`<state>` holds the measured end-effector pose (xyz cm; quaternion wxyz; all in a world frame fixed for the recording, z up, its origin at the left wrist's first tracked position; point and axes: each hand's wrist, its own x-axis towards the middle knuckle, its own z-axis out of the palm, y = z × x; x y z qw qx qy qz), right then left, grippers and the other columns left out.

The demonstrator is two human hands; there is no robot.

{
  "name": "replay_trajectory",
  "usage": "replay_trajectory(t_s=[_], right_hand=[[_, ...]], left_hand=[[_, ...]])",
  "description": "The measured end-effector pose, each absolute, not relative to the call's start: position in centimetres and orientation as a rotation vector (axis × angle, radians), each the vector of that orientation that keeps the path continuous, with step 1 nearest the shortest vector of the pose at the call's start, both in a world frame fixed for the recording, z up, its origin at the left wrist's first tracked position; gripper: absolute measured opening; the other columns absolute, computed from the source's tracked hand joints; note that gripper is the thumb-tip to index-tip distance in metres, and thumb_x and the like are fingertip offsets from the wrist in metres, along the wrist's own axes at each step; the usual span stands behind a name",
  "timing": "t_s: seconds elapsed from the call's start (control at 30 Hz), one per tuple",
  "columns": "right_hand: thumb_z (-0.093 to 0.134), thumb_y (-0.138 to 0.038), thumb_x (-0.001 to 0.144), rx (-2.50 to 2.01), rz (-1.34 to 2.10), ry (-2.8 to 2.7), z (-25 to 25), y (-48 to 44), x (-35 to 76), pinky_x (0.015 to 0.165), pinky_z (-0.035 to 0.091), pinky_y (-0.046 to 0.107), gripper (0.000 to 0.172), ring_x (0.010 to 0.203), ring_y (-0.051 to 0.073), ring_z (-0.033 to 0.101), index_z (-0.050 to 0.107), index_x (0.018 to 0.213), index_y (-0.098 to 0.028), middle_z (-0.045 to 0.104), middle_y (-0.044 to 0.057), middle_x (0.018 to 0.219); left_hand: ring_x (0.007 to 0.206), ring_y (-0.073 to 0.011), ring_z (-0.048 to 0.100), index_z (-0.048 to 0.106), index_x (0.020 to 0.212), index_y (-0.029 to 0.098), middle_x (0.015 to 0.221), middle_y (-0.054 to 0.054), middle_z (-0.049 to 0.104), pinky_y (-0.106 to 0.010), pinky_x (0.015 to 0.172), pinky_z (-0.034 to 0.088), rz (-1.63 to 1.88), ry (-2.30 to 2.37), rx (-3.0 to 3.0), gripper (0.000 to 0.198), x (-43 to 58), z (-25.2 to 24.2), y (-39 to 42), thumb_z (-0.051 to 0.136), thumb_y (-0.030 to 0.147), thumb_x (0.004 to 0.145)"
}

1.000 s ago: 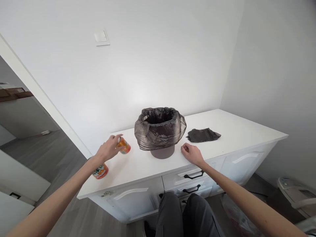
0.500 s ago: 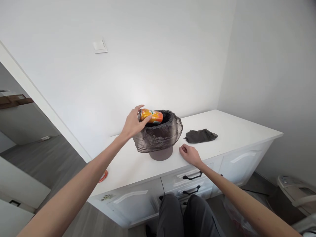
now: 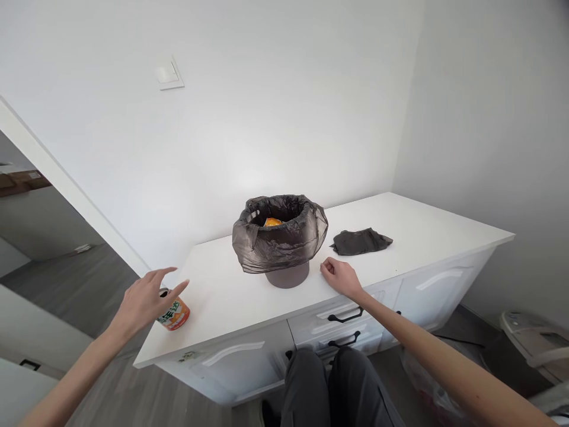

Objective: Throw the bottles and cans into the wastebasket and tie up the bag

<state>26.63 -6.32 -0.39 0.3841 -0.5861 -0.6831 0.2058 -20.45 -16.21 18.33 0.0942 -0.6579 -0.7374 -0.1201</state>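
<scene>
My left hand (image 3: 149,296) hovers at the left end of the cabinet top, thumb and fingers spread apart. Just beneath and beside it stands an orange drink can (image 3: 176,315) with green and white lettering, partly covered by the hand. In the middle stands a small trash bin (image 3: 288,276) lined with a dark, see-through bag (image 3: 284,244) folded over its rim. Inside it, the top of an orange-yellow can (image 3: 272,222) shows; the rest is hidden. My right hand (image 3: 340,276) rests on the cabinet top right of the bin, fingers curled in with nothing visible in them.
A folded dark plastic bag (image 3: 362,242) lies right of the bin on the white cabinet (image 3: 444,231). Black drawer handles (image 3: 345,315) stick out in front. A light switch (image 3: 170,75) is on the wall, and a beige appliance (image 3: 533,344) stands at lower right.
The can my left hand held over the bin is let go and now lies inside it. My left hand has swung down and left to the other can. The right hand stays put.
</scene>
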Motion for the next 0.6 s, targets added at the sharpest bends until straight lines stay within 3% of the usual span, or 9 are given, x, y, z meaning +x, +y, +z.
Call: replay_trajectory(t_s=[0.17, 0.33, 0.6], right_hand=[[0.051, -0.035, 0.094, -1.518, 0.488, -1.744, -0.6, -6.4, 26.6, 0.065, 0.036, 0.028, 0.021, 0.073, 0.019, 0.064, 0.059, 0.078, -0.024, 0.072, 0.001, 0.076], [0.050, -0.036, 0.095, -1.523, 0.484, -1.741, -0.8, -6.4, 26.5, 0.065, 0.036, 0.028, 0.022, 0.072, 0.019, 0.065, 0.059, 0.078, -0.024, 0.072, 0.001, 0.075], [0.050, -0.037, 0.095, -1.534, 0.460, -1.745, -0.7, -6.5, 26.3, 0.065, 0.036, 0.028, 0.023, 0.072, 0.019, 0.064, 0.059, 0.078, -0.024, 0.071, 0.001, 0.075]], left_hand=[[0.098, -0.0364, 0.071, 0.061, 0.130, 0.025, 0.132, -0.018, 0.064, -0.046, 0.075, 0.055, -0.290, -2.398, -1.945, 0.065, -21.7, 15.2, -18.1, 0.043, 0.071, 0.088], [0.086, -0.0302, 0.071, 0.056, 0.123, 0.024, 0.123, -0.017, 0.061, -0.042, 0.071, 0.054, -0.328, -2.397, -1.911, 0.057, -21.4, 14.0, -17.8, 0.037, 0.069, 0.092], [0.094, -0.0308, 0.071, 0.056, 0.123, 0.025, 0.123, -0.015, 0.060, -0.040, 0.069, 0.055, -0.331, -2.399, -1.918, 0.056, -21.4, 14.4, -17.6, 0.039, 0.067, 0.090]])
